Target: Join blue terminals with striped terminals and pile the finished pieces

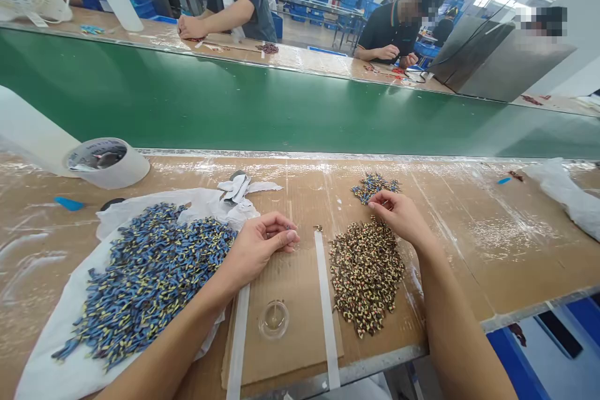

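My left hand (265, 242) is closed in a pinch above the cardboard sheet (300, 300); whatever lies between the fingertips is too small to name. To its left, a big heap of small blue, black and yellow pieces (164, 269) lies on a white plastic bag (51, 350). My right hand (398, 215) pinches at the near edge of a small pile of blue and yellow pieces (370, 186); its fingertips hide what they hold. Just below it is a heap of dark brown and cream pieces (368, 275). A tiny dark piece (318, 228) sits between the hands.
A small clear round dish (274, 319) stands on the cardboard between tape strips. A tape roll (110, 162) and a white bottle (35, 131) are at left. Beyond runs a green conveyor belt (281, 106), with people working behind it. Crumpled plastic (567, 194) lies far right.
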The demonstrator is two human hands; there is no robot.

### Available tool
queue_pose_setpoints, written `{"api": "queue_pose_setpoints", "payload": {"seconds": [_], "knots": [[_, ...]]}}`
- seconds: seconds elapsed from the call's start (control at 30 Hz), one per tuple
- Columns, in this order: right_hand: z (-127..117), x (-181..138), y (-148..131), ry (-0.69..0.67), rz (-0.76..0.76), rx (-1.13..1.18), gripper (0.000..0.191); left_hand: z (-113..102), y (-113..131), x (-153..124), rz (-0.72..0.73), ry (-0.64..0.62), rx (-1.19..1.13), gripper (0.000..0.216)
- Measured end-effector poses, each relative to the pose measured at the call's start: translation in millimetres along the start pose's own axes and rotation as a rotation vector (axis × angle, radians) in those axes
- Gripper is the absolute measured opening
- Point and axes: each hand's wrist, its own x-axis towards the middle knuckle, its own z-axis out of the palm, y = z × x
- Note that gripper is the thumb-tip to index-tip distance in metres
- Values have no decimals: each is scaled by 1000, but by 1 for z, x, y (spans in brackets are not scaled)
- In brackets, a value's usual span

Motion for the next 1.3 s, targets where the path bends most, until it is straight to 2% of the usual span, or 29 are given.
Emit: {"api": "queue_pose_setpoints", "payload": {"seconds": [0.23,0.37,0.63,0.93,1.3], "knots": [[-10,-8,-1,-141,28,-81,16,3,2,-4,25,-24,91,18],[-8,-9,-1,-169,37,-112,16,4,1,-5,40,-12,158,14],[-6,-7,7,-167,17,-161,17,3,-4,-5,54,-11,181,14],[0,-6,9,-156,-38,-207,16,6,-2,-7,92,0,345,19],[3,-7,4,-86,2,-252,14,6,-1,-9,121,-2,342,15]]}}
